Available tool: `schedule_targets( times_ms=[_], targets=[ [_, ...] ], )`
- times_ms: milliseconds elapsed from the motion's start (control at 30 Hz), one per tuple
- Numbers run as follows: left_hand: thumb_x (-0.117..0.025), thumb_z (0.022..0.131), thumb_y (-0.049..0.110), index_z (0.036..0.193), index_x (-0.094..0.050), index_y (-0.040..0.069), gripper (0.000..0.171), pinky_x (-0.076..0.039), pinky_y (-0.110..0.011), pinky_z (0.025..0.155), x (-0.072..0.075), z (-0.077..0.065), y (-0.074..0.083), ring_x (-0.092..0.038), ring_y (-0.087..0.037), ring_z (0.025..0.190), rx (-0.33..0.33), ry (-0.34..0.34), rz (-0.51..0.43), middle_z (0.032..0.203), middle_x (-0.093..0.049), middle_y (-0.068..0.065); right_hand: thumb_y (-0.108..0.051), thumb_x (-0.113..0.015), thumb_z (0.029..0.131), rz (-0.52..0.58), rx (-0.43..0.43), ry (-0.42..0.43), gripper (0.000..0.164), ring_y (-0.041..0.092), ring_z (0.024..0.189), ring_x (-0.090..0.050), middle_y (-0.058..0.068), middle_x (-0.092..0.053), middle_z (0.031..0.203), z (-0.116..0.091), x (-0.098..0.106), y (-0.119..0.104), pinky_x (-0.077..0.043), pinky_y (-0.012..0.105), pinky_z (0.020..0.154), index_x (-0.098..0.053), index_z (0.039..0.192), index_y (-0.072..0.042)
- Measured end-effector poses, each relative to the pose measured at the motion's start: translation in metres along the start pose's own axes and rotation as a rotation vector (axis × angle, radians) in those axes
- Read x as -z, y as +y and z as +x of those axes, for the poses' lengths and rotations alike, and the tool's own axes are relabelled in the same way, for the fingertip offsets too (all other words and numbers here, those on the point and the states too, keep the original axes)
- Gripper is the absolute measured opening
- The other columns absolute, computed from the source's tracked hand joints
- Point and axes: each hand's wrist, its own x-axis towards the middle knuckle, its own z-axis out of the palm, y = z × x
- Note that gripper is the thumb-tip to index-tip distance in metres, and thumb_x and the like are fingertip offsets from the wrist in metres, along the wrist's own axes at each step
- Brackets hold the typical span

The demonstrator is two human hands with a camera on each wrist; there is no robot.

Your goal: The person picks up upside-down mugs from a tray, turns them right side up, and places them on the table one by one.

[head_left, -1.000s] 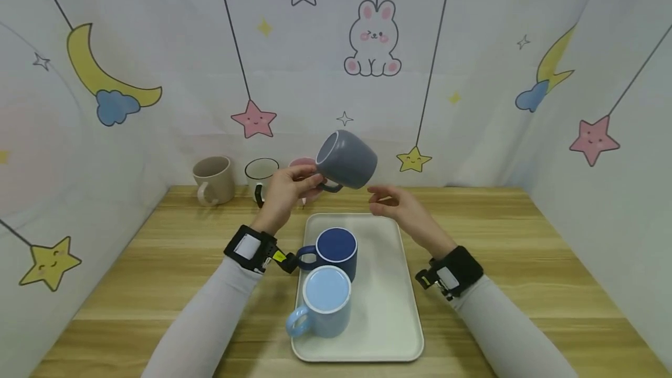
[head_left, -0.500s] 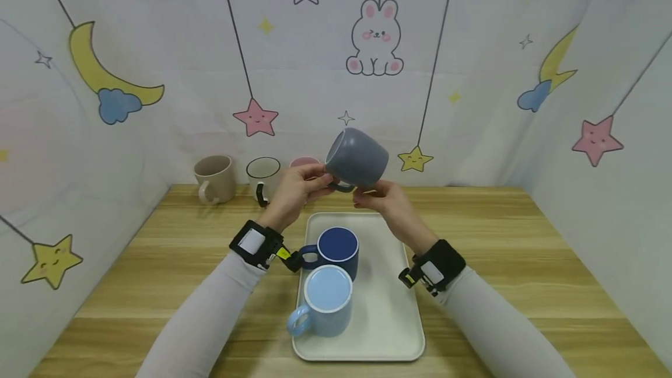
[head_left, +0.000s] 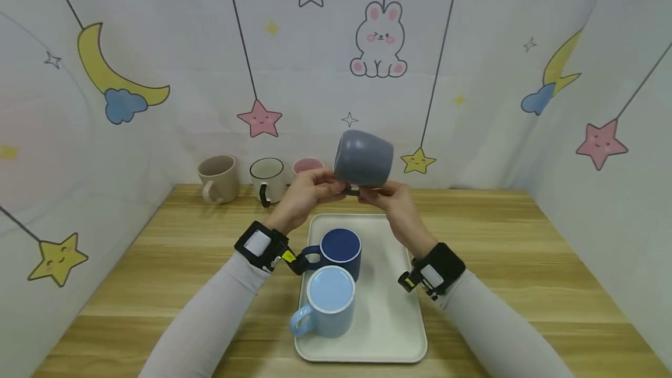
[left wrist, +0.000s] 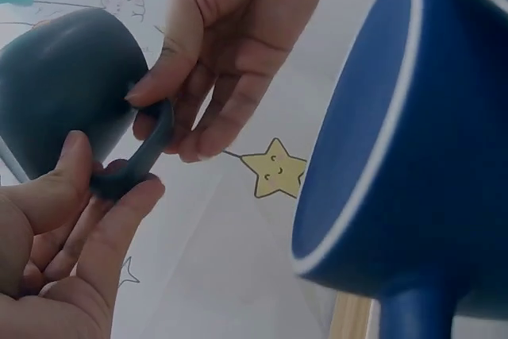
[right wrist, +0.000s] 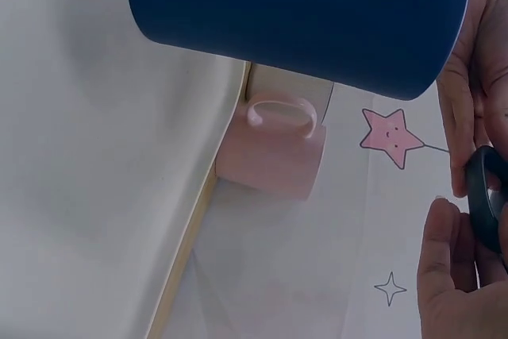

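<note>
A grey-blue mug (head_left: 364, 158) is up in the air beyond the tray, tipped onto its side with its handle (left wrist: 147, 156) underneath. My left hand (head_left: 317, 191) pinches one end of that handle between thumb and fingers. From the other side my right hand (head_left: 395, 200) pinches the handle's opposite end, thumb close to the mug's body. Below, a navy mug (head_left: 341, 245) and a light blue mug (head_left: 331, 290) stand upside down along the left side of the white tray (head_left: 391, 331), handles pointing left.
At the back left of the wooden table (head_left: 210, 255) stand a beige mug (head_left: 226, 182), a white mug (head_left: 268, 175) with a black rim and handle, and a pink mug (head_left: 307, 165) partly behind my left hand. A cartoon-printed curtain (head_left: 467, 144) hangs behind the table.
My right hand has come in from the right and taken hold of the mug's handle. The grey-blue mug has shifted right and turned more level, with my left hand following.
</note>
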Motion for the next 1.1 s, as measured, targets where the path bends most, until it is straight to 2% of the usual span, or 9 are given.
schedule_targets(
  times_ms=[200, 300, 500, 700, 867, 967, 1100],
  targets=[
    [-0.067, 0.092, 0.007, 0.12, -0.067, 0.003, 0.028, -0.056, -0.039, 0.089, 0.003, 0.0, -0.002, -0.068, -0.026, 0.105, 0.022, -0.007, 0.125, 0.113, -0.07, -0.014, -0.006, -0.067, 0.093, -0.023, -0.004, 0.011, 0.03, 0.032, 0.096, -0.07, 0.018, -0.068, 0.107, -0.002, 0.003, -0.004, -0.055, 0.036, 0.092, -0.065, 0.118, 0.01],
    [-0.067, 0.093, 0.006, 0.12, -0.067, 0.003, 0.027, -0.057, -0.037, 0.088, 0.003, 0.0, -0.003, -0.067, -0.03, 0.106, 0.041, -0.005, 0.164, 0.112, -0.07, -0.014, -0.006, -0.068, 0.092, -0.036, -0.02, 0.014, 0.03, 0.031, 0.094, -0.071, 0.018, -0.069, 0.108, -0.002, 0.003, -0.005, -0.055, 0.036, 0.092, -0.065, 0.118, 0.009],
    [-0.064, 0.094, 0.004, 0.12, -0.067, 0.003, 0.027, -0.057, -0.037, 0.087, 0.005, -0.001, -0.003, -0.066, -0.035, 0.108, 0.047, -0.027, 0.204, 0.112, -0.07, -0.013, -0.005, -0.067, 0.092, -0.032, -0.035, 0.02, 0.028, 0.028, 0.094, -0.071, 0.021, -0.068, 0.11, -0.002, 0.002, -0.004, -0.056, 0.036, 0.091, -0.067, 0.117, 0.008],
    [-0.064, 0.093, 0.002, 0.123, -0.065, 0.005, 0.03, -0.056, -0.039, 0.09, 0.007, -0.004, -0.003, -0.066, -0.032, 0.108, 0.06, -0.055, 0.224, 0.111, -0.07, -0.012, -0.006, -0.068, 0.092, 0.041, -0.031, 0.014, 0.03, 0.024, 0.095, -0.071, 0.024, -0.067, 0.108, -0.003, 0.001, -0.002, -0.056, 0.037, 0.088, -0.065, 0.117, 0.01],
    [-0.064, 0.092, -0.001, 0.124, -0.064, 0.004, 0.032, -0.055, -0.04, 0.092, 0.008, -0.005, -0.003, -0.067, -0.028, 0.105, 0.067, -0.071, 0.24, 0.111, -0.07, -0.013, -0.005, -0.067, 0.092, 0.061, -0.025, 0.014, 0.029, 0.024, 0.095, -0.071, 0.026, -0.066, 0.107, -0.003, 0.001, 0.001, -0.056, 0.037, 0.088, -0.065, 0.117, 0.01],
    [-0.066, 0.091, -0.001, 0.124, -0.065, 0.005, 0.033, -0.055, -0.041, 0.092, 0.01, -0.003, -0.002, -0.067, -0.029, 0.106, 0.054, -0.093, 0.291, 0.111, -0.071, -0.012, -0.002, -0.067, 0.091, 0.06, -0.016, 0.021, 0.027, 0.024, 0.093, -0.071, 0.029, -0.066, 0.108, -0.002, 0.003, 0.003, -0.057, 0.037, 0.087, -0.065, 0.115, 0.011],
    [-0.068, 0.093, 0.008, 0.121, -0.068, 0.008, 0.029, -0.056, -0.04, 0.091, 0.019, -0.001, 0.0, -0.067, -0.028, 0.107, 0.048, -0.113, 0.365, 0.111, -0.071, -0.01, 0.002, -0.067, 0.09, 0.048, -0.005, 0.032, 0.026, 0.024, 0.09, -0.072, 0.029, -0.067, 0.106, -0.002, 0.007, 0.003, -0.058, 0.038, 0.084, -0.065, 0.114, 0.012]
  ],
)
